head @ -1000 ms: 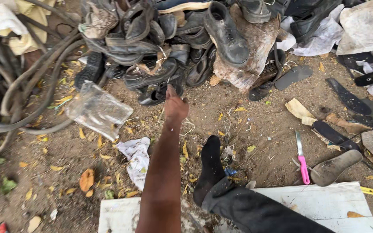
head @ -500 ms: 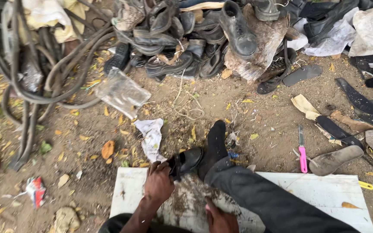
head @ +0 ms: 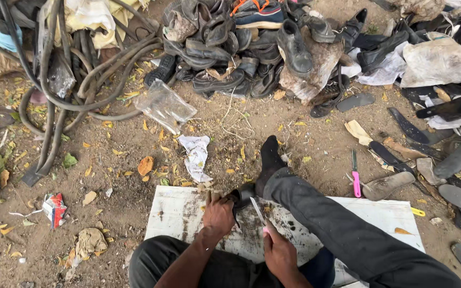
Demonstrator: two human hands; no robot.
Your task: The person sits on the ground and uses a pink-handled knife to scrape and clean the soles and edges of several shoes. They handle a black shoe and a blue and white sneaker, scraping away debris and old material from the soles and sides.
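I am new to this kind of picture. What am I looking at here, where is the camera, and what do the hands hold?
The camera sits on a person's head and looks down at their own hands. The person sits on the ground with a white board before them. The left hand holds a dark shoe on the board. The right hand holds a knife with its blade toward that shoe. Ahead lie a pile of old shoes, rubber hoses, and a pink-handled knife on the dirt.

I see a clear plastic bag point(head: 165, 106) upper centre-left, and a crumpled red-and-white wrapper point(head: 54, 209) at lower left.
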